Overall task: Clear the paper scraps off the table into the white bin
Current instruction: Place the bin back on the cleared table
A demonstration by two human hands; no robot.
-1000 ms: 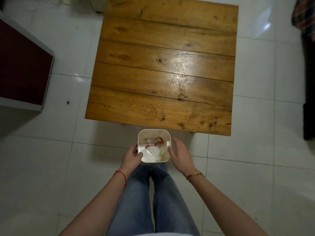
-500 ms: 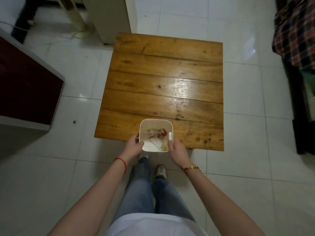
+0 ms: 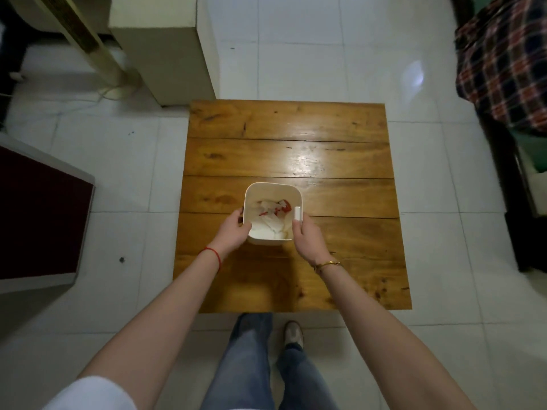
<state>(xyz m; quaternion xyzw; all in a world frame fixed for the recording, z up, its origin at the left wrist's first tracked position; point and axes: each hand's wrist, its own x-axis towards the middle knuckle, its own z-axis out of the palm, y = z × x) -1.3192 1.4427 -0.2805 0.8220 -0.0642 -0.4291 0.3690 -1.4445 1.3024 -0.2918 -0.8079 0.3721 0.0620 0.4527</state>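
Observation:
The white bin [image 3: 272,189] is over the middle of the wooden table [image 3: 340,261], square with rounded corners, seen from above. Crumpled white and red paper scraps [image 3: 273,213] lie inside it. My left hand [image 3: 233,232] grips the bin's left wall and my right hand [image 3: 307,236] grips its right wall by a small white tab. I cannot tell whether the bin rests on the tabletop or hangs just above it. No scraps show on the tabletop.
White tiled floor surrounds the table. A cream cabinet [image 3: 165,51] stands beyond the table's far left corner, a dark red unit [image 3: 38,220] at left, a plaid-covered bed [image 3: 506,63] at right. My legs and a shoe [image 3: 293,332] are at the table's near edge.
Both hands have carried the bin from low in front of my legs up and forward over the table. The view has risen, showing the whole table.

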